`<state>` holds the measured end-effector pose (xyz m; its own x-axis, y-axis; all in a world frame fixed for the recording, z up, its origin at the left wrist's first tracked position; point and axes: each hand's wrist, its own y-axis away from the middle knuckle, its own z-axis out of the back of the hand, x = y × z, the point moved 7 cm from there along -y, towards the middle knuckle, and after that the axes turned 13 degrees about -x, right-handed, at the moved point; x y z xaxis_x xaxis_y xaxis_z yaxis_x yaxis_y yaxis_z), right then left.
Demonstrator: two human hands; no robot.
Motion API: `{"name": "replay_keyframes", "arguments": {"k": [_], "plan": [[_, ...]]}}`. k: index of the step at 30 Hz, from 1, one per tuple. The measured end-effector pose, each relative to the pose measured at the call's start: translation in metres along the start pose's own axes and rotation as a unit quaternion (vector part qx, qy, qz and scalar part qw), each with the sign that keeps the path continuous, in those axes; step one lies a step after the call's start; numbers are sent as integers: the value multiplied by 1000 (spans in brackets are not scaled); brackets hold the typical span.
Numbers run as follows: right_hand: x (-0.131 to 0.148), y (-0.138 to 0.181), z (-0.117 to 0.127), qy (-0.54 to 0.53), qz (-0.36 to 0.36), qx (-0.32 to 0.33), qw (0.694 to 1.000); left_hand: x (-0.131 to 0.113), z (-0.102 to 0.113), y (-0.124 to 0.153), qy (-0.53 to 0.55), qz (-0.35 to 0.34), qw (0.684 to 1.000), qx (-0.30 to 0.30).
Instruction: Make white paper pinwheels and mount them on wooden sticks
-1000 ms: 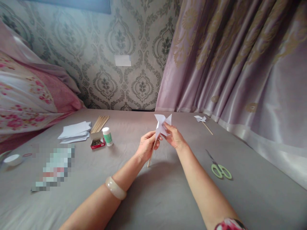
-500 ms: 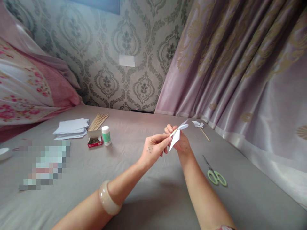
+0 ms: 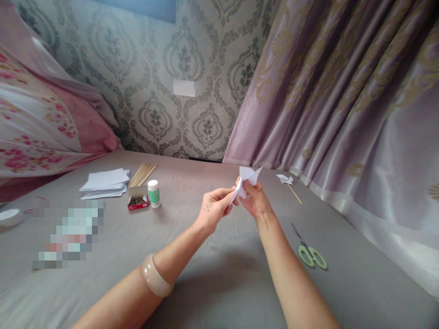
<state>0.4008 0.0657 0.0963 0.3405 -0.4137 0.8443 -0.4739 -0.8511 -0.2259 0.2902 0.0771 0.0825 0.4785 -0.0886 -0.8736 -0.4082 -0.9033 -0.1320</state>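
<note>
A white paper pinwheel (image 3: 247,175) is held up between my hands, above the grey cloth. My right hand (image 3: 255,198) is closed on it, with the thumb pressed against the middle of the paper. My left hand (image 3: 216,206) is closed at its left side, fingers pinched behind a paper blade. The wooden stick seen there half a second ago is now hidden by the paper and fingers. A finished-looking pinwheel (image 3: 285,179) on a stick lies on the cloth to the right, beyond my right hand.
Green-handled scissors (image 3: 311,256) lie at the right. On the left are stacked white paper (image 3: 104,183), wooden sticks (image 3: 143,174), a red box of small metal pieces (image 3: 137,202), a white-and-green glue bottle (image 3: 154,194), a white roll (image 3: 10,217) and a blurred item (image 3: 73,237).
The pinwheel has been turned so its face shows towards me, and the stick has gone out of sight. My right thumb has come round onto the paper's front.
</note>
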Motion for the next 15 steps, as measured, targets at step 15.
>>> {"name": "replay_keyframes", "arguments": {"k": [15], "plan": [[-8,3,-10,92,29,-83,992,36,23,-17,79,83,993,38]]}}
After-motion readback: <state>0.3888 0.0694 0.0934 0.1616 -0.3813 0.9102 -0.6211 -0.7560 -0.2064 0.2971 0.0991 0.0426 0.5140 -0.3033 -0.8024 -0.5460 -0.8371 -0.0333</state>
